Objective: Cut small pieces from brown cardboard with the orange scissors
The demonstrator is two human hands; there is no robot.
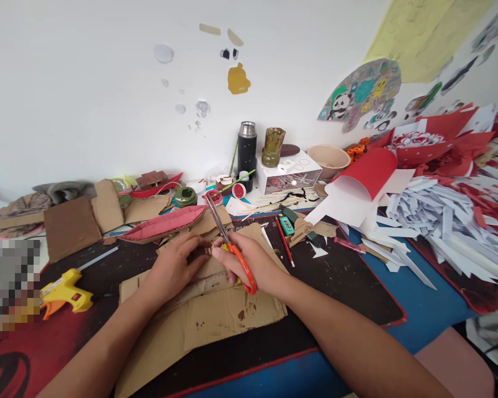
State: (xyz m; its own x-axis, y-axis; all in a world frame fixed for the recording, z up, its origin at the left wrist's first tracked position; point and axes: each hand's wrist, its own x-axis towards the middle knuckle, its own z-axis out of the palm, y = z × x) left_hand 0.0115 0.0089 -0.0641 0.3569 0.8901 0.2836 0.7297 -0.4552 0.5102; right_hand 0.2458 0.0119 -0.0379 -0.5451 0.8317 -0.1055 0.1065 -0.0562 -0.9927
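A pair of scissors [236, 255] with orange handles is in my right hand [254, 258], the blades pointing up and away to the left. My left hand [175, 266] is closed beside it, fingertips pinched together close to the right hand's fingers. Whatever lies between those left fingertips is too small and too covered to name. Under both hands are flattened pieces of brown cardboard [228, 315], stained with dark spots. Just beyond the left hand rests a pink boat-shaped cardboard piece [166, 224].
A yellow glue gun [68, 293] lies at the left. Paint jars [185, 196], a black flask [247, 149] and a white box [288, 174] stand along the wall. A red pencil [285, 243] is right of the hands; white paper strips [440, 221] are heaped farther right.
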